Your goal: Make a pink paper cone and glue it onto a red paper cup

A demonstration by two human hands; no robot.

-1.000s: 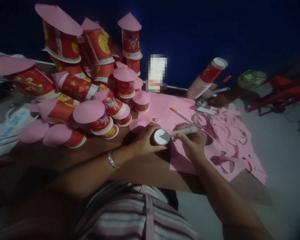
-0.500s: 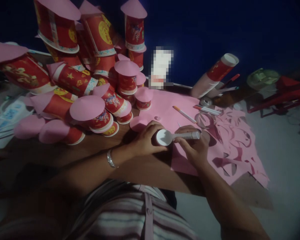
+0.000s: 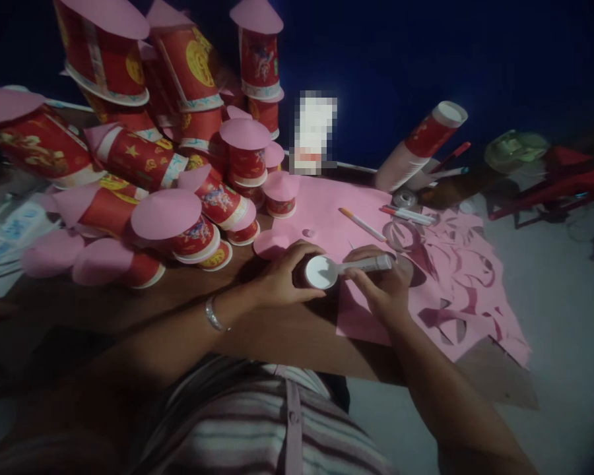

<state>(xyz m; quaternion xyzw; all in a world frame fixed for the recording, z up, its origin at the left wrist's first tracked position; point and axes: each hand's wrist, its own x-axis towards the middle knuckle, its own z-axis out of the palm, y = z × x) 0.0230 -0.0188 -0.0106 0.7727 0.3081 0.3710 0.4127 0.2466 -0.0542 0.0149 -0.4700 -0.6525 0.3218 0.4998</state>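
My left hand (image 3: 280,277), with a bracelet on its wrist, curls around a small paper cup (image 3: 321,272). The cup's round white face points up at me, and fingers hide most of its side. In my right hand (image 3: 389,287) is a white marker-like tube (image 3: 369,265), pinched between thumb and fingers. The tube's narrow end meets or nearly meets the cup's right rim; I cannot tell which. Beneath both hands lies a sheet of pink paper (image 3: 354,310) on the brown table (image 3: 277,343).
Red paper cups with pink cone tops (image 3: 165,214) are stacked on the left. A leaning stack of cups (image 3: 428,135) stands at the back right. Pens (image 3: 361,224) lie on the pink paper, beside cut pink scraps (image 3: 470,284). A phone-like pixelated patch (image 3: 315,132) glows behind.
The whole view has shifted slightly, so things sit a little farther left. Both hands keep the same hold on the cup and the tube.
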